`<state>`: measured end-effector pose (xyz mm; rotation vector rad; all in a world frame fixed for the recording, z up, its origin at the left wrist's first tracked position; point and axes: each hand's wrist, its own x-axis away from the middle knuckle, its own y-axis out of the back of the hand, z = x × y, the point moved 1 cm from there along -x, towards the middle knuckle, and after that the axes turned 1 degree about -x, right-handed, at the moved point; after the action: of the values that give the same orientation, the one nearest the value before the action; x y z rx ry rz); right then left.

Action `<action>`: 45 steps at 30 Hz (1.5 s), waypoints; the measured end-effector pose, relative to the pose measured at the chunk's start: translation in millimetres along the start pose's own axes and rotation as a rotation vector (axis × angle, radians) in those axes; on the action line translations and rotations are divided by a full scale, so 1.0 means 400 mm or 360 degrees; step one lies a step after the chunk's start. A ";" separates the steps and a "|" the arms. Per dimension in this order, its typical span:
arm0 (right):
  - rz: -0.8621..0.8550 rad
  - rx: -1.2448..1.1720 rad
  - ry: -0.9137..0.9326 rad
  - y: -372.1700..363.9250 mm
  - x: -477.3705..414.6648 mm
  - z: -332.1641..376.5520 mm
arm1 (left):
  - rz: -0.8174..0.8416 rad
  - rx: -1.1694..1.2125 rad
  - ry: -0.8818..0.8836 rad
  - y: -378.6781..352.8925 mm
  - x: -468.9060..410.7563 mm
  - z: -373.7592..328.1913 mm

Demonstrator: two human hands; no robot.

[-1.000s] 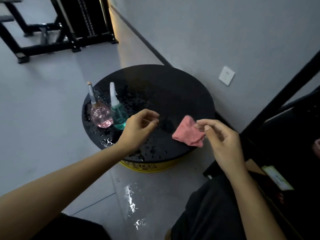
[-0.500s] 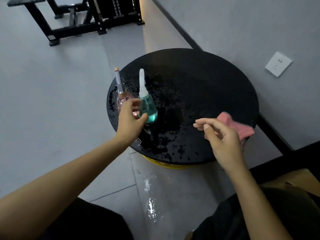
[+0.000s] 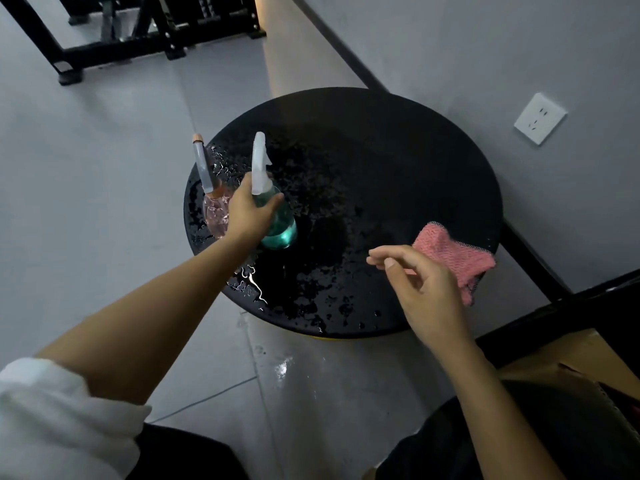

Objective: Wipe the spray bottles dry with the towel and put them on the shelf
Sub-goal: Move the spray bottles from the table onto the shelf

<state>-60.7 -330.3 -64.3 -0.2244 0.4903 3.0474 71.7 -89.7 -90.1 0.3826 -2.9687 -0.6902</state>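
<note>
So, we've got our left hand [image 3: 247,211] wrapped around the teal spray bottle [image 3: 280,230], thumb on the side facing us and the fingers curled round the shoulder just under the white trigger head. The bottle is upright at the left side of the round black table [image 3: 381,150], and we honestly can't tell if its base is on the top or a hair above it. Right beside it, on the left, is the pink spray bottle [image 3: 216,213], also upright, with its long clear neck and little orange cap. Our hand covers part of it, so we can't say whether the two bottles touch.

Our right hand [image 3: 426,289] hovers over the near right part of the table with its fingers loosely curled, thumb tip close to the index finger, nothing in it. The pink towel [image 3: 453,252] lies crumpled at the right edge of the table, just past that hand, one corner drooping over the rim. Whether the hand touches it, we can't tell.

The table top is covered in water drops, mostly around the bottles and toward us, and a wet patch [image 3: 284,368] shines on the grey floor below. A white wall socket [image 3: 539,118] sits on the wall to the right.
</note>
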 end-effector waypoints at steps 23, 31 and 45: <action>-0.0095 -0.0074 0.0007 0.052 0.086 0.038 | -0.0037 -0.0241 -0.0156 0.002 0.157 -0.005; -0.0217 -0.0185 0.0077 0.200 0.213 0.116 | -0.0020 -0.0084 -0.0306 -0.029 0.262 -0.137; -0.0580 0.0067 0.0113 0.488 0.413 0.182 | 0.0505 0.0323 -0.0890 -0.247 0.561 -0.506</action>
<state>-247.3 -488.9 39.5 -0.3759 0.4592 2.6795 -98.0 -318.9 50.1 -0.3320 -3.5088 -0.5267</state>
